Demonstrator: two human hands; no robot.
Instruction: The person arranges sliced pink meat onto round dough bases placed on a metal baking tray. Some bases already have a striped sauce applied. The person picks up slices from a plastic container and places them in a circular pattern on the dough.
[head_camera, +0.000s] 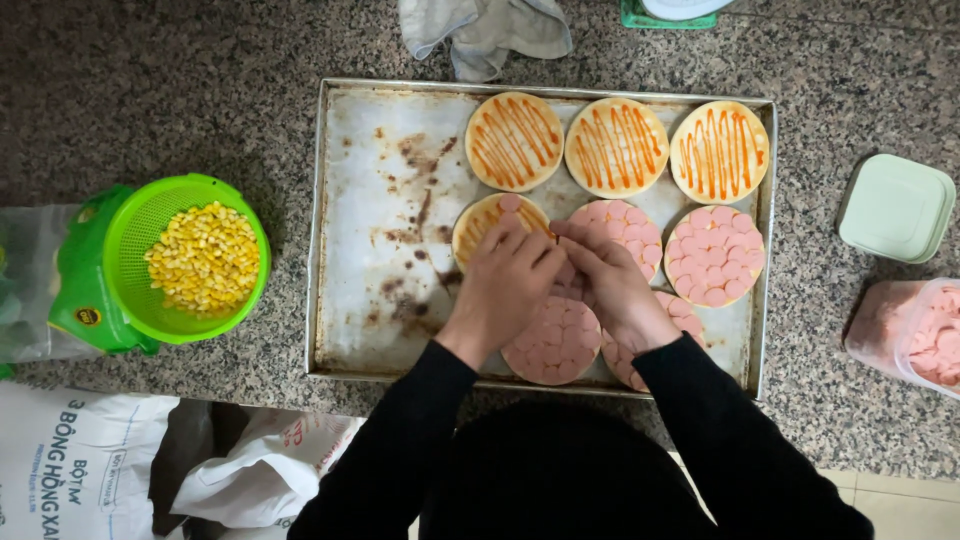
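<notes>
A worn metal baking tray (380, 300) lies on the stone counter with several small round dough bases. Three at the back (617, 146) carry orange sauce stripes; others (713, 254) are covered in pink sausage slices. My left hand (503, 285) and my right hand (612, 283) meet fingertip to fingertip over a sauced base (482, 216) in the middle row, which has one pink slice on it. The fingers pinch at pink sausage slices, though what each hand holds is hidden. Black sleeves cover both arms.
A green colander (190, 260) of yellow corn kernels stands left of the tray. A clear tub of pink sausage slices (915, 335) and a pale green lid (895, 207) sit at the right. A grey cloth (485, 30) lies behind the tray; bags (80, 460) lie at the lower left.
</notes>
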